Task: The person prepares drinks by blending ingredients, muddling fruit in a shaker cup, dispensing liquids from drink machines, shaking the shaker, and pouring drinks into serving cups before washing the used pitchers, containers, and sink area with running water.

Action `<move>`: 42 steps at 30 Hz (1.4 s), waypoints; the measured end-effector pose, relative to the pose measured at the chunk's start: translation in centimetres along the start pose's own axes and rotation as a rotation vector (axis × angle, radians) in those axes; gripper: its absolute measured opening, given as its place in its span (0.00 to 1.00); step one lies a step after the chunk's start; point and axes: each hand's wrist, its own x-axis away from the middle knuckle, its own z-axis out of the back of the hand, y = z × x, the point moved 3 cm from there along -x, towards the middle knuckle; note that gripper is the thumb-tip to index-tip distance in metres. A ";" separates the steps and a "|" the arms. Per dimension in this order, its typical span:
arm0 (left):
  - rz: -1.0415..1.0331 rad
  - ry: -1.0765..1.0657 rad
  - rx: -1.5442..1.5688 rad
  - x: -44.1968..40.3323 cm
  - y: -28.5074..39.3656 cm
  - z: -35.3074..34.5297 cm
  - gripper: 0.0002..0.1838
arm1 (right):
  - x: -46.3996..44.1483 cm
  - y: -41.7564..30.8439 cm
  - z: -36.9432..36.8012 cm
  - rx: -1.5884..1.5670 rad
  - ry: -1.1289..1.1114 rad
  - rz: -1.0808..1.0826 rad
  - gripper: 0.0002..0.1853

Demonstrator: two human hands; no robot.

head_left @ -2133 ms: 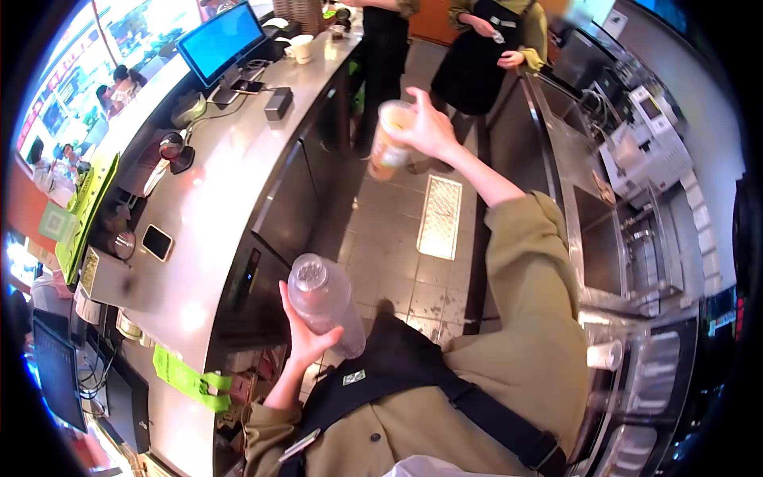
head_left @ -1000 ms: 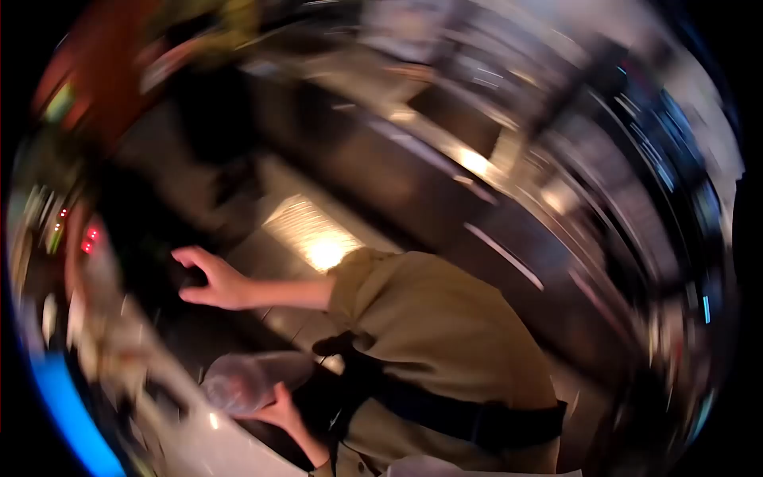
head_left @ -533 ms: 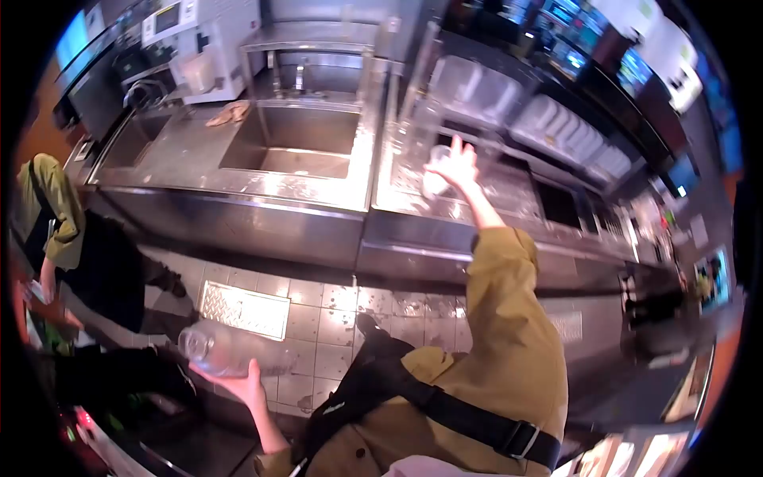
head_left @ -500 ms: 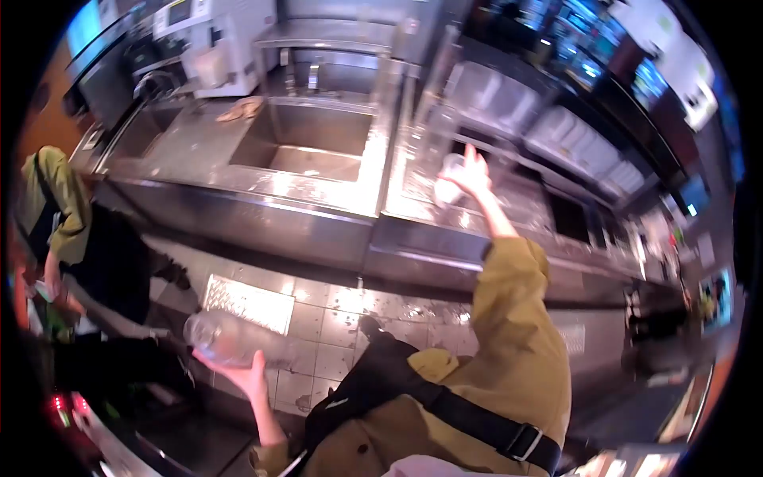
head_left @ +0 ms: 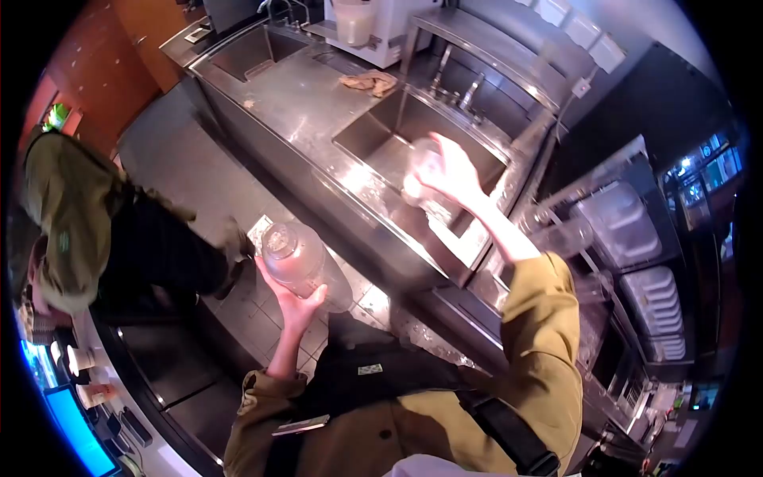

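Observation:
In my left hand (head_left: 294, 306) is a large clear plastic shaker (head_left: 306, 266), held tilted over the floor with its narrower end away from me. The fingers wrap its side from below. My right hand (head_left: 457, 175) is above the sink basin (head_left: 381, 143), closed around a small clear, cup-like piece (head_left: 427, 165). Motion and glare blur that piece, so its exact kind is hard to make out. The two hands are well apart.
A crumpled tan cloth (head_left: 369, 82) lies on the steel counter (head_left: 294, 103) behind the sink. Clear containers (head_left: 564, 230) stand right of the basin. Another person (head_left: 71, 215) in an olive top is at the left. The floor tiles (head_left: 373, 306) look wet.
My view has turned left. My right hand has gone from the right-hand counter to above the sink, with the small clear piece in it. My left hand still holds the shaker.

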 end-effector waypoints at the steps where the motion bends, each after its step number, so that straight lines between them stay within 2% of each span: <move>1: 0.011 0.004 -0.004 -1.4 -0.5 0.3 0.65 | -4.4 -2.3 -1.7 -0.054 -0.055 -0.040 0.45; 3: 0.034 0.004 -0.011 -4.5 -1.3 0.9 0.66 | -12.4 -4.7 -7.4 -0.134 -0.003 -0.019 0.46; 8: 0.089 -0.022 0.080 -13.3 -3.5 1.7 0.67 | -28.2 -8.8 -19.1 -0.105 -0.119 -0.070 0.47; 10: 0.066 -0.081 0.048 -16.9 -4.2 1.7 0.65 | -32.0 -9.4 -20.6 -0.135 -0.214 -0.115 0.50; 13: 0.072 -0.147 0.037 -20.6 -5.4 0.7 0.60 | -33.2 -9.8 -20.2 0.052 -0.197 -0.045 0.55; 14: 0.098 -0.175 0.026 -21.6 -5.5 -0.1 0.60 | -32.4 -10.1 -17.7 -0.022 -0.198 -0.036 0.52; 15: 0.121 -0.219 0.023 -22.8 -5.6 -1.2 0.59 | -30.8 -10.1 -14.9 -0.408 -0.214 0.035 0.48; 16: 0.163 -0.304 0.061 -24.1 -5.8 -2.7 0.59 | -27.9 -9.9 -12.1 -0.624 -0.250 0.077 0.43; 17: 0.131 -0.302 0.117 -25.3 -4.8 -4.8 0.55 | -24.9 -9.7 -9.4 -0.853 -0.300 0.111 0.38; 18: 0.084 -0.420 0.155 -26.3 -4.3 -7.3 0.52 | -21.9 -9.4 -6.6 -1.070 -0.362 0.137 0.33; 19: 0.031 -0.530 0.200 -27.5 -3.7 -10.1 0.49 | -19.1 -9.9 -3.4 -0.994 -0.249 0.145 0.30; 20: 0.048 -0.853 -0.009 -28.7 -2.2 -13.1 0.50 | -17.5 -8.0 -1.4 -0.888 -0.105 0.088 0.29; 21: 0.027 -0.781 -0.063 -27.6 -4.0 -15.4 0.48 | -15.6 -6.3 0.4 -0.784 0.039 0.029 0.27; 23: -0.038 -1.067 -0.277 -27.2 -4.4 -21.3 0.52 | -11.6 -1.3 2.9 -0.811 0.303 -0.303 0.25; 24: -0.166 -1.080 -0.284 -26.8 -4.7 -23.4 0.55 | -9.3 2.1 4.3 -0.895 0.494 -0.460 0.25; 25: -0.100 -1.086 -0.211 -26.5 -5.5 -24.8 0.56 | -6.9 5.9 4.9 -0.986 0.683 -0.600 0.25; 27: 0.023 -1.045 -0.080 -27.5 -7.5 -28.4 0.58 | -3.9 15.2 2.7 -0.582 0.533 -0.839 0.26; 28: 0.002 -1.028 -0.062 -27.9 -8.6 -30.0 0.57 | -4.1 17.8 1.3 -0.160 0.427 -0.790 0.28; 29: -0.020 -1.028 -0.060 -27.8 -10.1 -31.5 0.56 | -5.0 20.6 -1.0 0.296 0.296 -0.542 0.30; 30: -0.044 -1.013 -0.048 -27.9 -11.9 -33.0 0.55 | -7.1 21.8 -1.8 0.290 0.187 -0.422 0.30; 31: -0.066 -0.999 -0.041 -28.0 -12.5 -34.6 0.54 | -8.5 23.5 -3.3 0.441 0.034 -0.174 0.27; 33: -0.136 -1.053 -0.149 -27.4 -13.8 -37.5 0.49 | -9.8 27.8 -6.9 0.548 -0.159 0.050 0.25; 35: -0.129 -1.148 -0.274 -26.3 -17.1 -39.4 0.46 | -9.4 31.6 -8.4 0.518 -0.330 -0.083 0.20; 36: -0.207 -1.141 -0.310 -25.7 -18.5 -40.3 0.45 | -10.2 30.7 -4.8 0.388 -0.581 -0.296 0.18; 37: -0.301 -1.131 -0.341 -25.4 -19.2 -40.7 0.44 | -9.2 32.6 -4.0 0.691 -0.734 0.056 0.20; 38: -0.123 -1.164 -0.405 -25.3 -18.8 -40.9 0.35 | -8.7 33.3 -3.6 0.775 -0.741 0.147 0.20; 39: -0.140 -1.197 -0.385 -25.7 -19.8 -41.3 0.32 | -8.8 33.7 -3.2 0.868 -0.746 0.243 0.21; 40: -0.147 -1.234 -0.366 -26.0 -20.6 -41.4 0.29 | -9.3 33.6 -3.1 0.868 -0.762 0.191 0.22; 42: 0.014 -1.311 -0.301 -25.3 -21.2 -40.4 0.21 | -9.4 32.5 -3.7 0.844 -0.810 0.089 0.23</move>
